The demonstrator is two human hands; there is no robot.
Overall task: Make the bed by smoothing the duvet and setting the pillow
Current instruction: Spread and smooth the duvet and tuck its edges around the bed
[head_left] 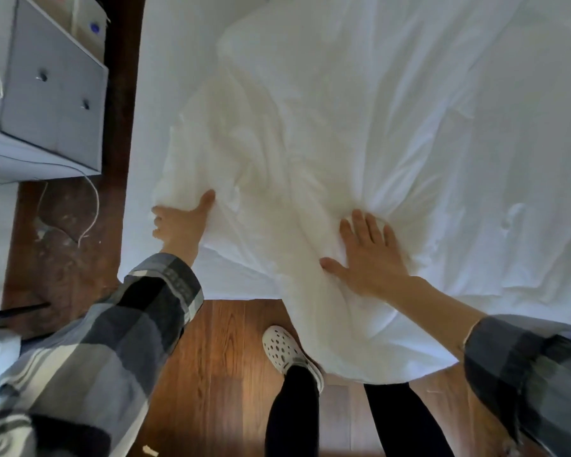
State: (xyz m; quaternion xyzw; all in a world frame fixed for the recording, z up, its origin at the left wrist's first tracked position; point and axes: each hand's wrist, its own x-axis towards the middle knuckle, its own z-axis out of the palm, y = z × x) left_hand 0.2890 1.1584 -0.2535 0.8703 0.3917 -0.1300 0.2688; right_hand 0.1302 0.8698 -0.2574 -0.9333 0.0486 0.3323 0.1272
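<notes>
The bed looks barely half made to me. The duvet (277,159) lies bunched in a rumpled ridge along the left side of the bed (165,44), one end spilling over the near edge toward the floor (225,357). The left hand (178,222) has its grip closed on the ridge's left edge; the right hand (370,255) lies open and flat, pressing the folds. No pillow that I can make out. A grey drawer unit (53,90) stands far left on dark wood boards.
</notes>
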